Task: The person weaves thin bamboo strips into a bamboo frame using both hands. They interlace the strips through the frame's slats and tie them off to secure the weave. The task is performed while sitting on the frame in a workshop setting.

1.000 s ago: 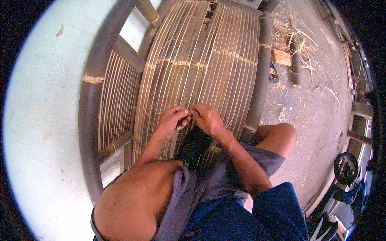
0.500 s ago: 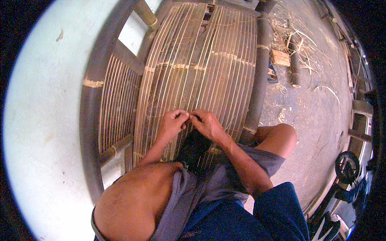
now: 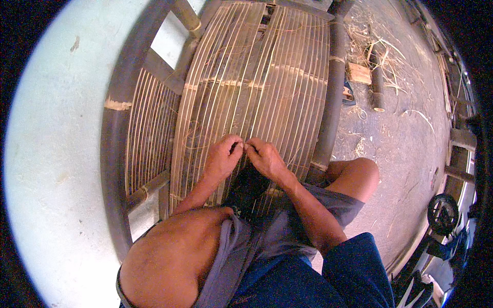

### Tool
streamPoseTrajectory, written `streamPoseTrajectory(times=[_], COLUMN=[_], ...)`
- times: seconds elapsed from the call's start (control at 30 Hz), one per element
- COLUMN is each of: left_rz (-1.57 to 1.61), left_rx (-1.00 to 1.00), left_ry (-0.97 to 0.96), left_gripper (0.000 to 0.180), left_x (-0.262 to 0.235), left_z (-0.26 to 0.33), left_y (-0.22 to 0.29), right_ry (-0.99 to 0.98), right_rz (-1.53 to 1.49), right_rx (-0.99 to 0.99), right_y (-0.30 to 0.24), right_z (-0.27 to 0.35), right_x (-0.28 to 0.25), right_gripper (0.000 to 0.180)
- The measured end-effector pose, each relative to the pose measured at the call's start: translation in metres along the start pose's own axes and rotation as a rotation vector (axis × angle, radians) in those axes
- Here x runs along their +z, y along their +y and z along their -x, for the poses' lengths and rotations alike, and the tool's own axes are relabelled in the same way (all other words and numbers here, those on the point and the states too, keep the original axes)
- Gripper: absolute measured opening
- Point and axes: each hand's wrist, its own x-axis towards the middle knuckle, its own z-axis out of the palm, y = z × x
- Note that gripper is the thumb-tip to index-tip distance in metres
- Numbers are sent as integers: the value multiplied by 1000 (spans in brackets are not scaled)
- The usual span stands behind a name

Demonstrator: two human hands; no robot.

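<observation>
Both hands meet low over the middle of a slatted bamboo seat (image 3: 295, 102), made of long dark strips with pale edges. My left hand (image 3: 224, 156) is closed, thumb and forefinger pinched together. Close against it, my right hand (image 3: 264, 158) is pinched in the same way, its fingertips almost touching the left ones. Whatever lies between the fingertips is too small to make out. Thin brownish strands (image 3: 193, 134) curl loosely on the slats just beyond my left hand. A dark cloth-like patch shows below the hands, between my knees.
A thick dark bamboo frame with a slatted side panel (image 3: 149, 123) stands at the left, along a pale wall (image 3: 56, 133). On the floor at the right lie a wood block (image 3: 359, 74), a bamboo piece (image 3: 377, 87), a saw handle (image 3: 348, 94) and shavings (image 3: 393, 51). A wheel (image 3: 442, 213) is farther right.
My left hand has shifted slightly up and turned, its fingers curling more toward the thumb. The right hand has moved only a little and stays pinched beside it.
</observation>
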Motion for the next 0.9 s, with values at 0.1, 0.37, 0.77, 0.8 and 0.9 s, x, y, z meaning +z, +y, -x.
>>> streamPoseTrajectory(times=[0.1,0.37,0.77,0.8,0.9], left_rz=[321,916,301,294,167], left_rx=[-338,-752,-391,-350,-147], left_ry=[-48,-149,-30,-30,16], left_gripper=[14,17,19,19,20], left_x=[3,1,-1,-2,-8], left_z=[2,11,13,13,15], left_y=[-1,-9,-2,0,3], right_ry=[47,99,143,116,94], right_rz=[62,398,240,218,100], right_rx=[-40,-142,-86,-52,-29], right_y=[0,3,-8,-10,-17], right_z=[0,2,11,12,13], right_x=[4,13,11,9,7], right_gripper=[18,11,16,16,17])
